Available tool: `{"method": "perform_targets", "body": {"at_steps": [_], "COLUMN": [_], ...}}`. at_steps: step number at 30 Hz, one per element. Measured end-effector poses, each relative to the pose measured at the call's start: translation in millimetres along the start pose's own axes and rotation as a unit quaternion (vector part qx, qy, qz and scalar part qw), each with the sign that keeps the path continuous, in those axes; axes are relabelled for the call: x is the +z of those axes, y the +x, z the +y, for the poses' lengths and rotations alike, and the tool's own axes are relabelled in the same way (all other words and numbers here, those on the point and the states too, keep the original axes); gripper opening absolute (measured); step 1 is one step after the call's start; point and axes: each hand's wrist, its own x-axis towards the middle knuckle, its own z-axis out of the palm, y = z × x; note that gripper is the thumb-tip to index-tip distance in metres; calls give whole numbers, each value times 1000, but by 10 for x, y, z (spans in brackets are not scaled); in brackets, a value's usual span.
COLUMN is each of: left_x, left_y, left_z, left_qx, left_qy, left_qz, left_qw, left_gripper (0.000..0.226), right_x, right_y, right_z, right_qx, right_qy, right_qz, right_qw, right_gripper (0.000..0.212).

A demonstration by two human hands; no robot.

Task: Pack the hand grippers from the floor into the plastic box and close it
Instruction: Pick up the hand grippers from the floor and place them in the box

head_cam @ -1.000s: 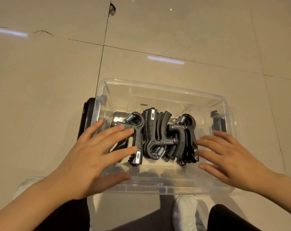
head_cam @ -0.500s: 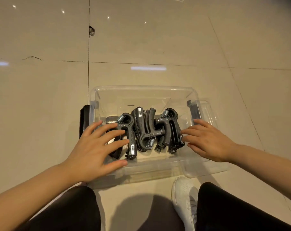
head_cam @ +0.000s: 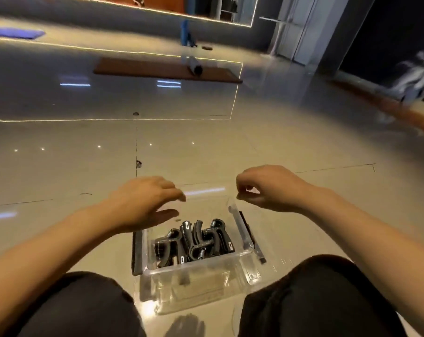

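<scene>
head | left hand (head_cam: 145, 205) relaxed, right hand (head_cam: 266, 188) loosely curled, holding nothing | above box (head_cam: 240, 257) far rim

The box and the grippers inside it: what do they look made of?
Box: clear, glossy hard plastic by the look; floor and contents show through its walls. Hand grippers: matte black, likely plastic or rubber handles, with shiny coil springs that look metal.

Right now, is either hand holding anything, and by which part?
Neither hand visibly holds anything. The left hand hovers with loose fingers over the plastic box, and the right hand hangs loosely curled beyond it. The hand grippers lie inside, untouched.
</scene>
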Motion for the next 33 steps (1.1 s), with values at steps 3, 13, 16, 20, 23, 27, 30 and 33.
{"method": "perform_targets", "body": {"at_steps": [3,13,16,20,23,27,30,33], "left_x": [-215,-178,-251,-332,-413,-691,-895,-813], "left_y": [32,-263,-538,-941,-1165,-1343,-1385,-1627], "left_z": [349,1141,938,790,752,811,873,836], "left_qx": [-68,-103,-165,-250,-298,-332,-347,-417], "left_qy": [-12,45,51,67,63,45,-6,-79], "left_qz": [-19,-52,-39,-19,-25,-2,79,133], "left_qw": [997,992,984,966,952,942,935,896], "left_gripper": [37,23,23,24,22,17,16,9], "right_x": [59,310,301,309,314,323,315,366], "right_y": [-400,-520,-387,-132,17,189,291,405], "right_z": [-278,-528,-636,-824,-977,-1161,-1322,-1493], "right_qx": [68,125,111,64,33,9,-3,-4], "right_qy": [146,259,258,240,249,262,268,265], "right_qz": [63,-34,-29,-65,-83,-51,-7,7], "right_qw": [985,957,959,967,964,964,964,964], "right_gripper": [13,15,13,11,13,12,13,11]}}
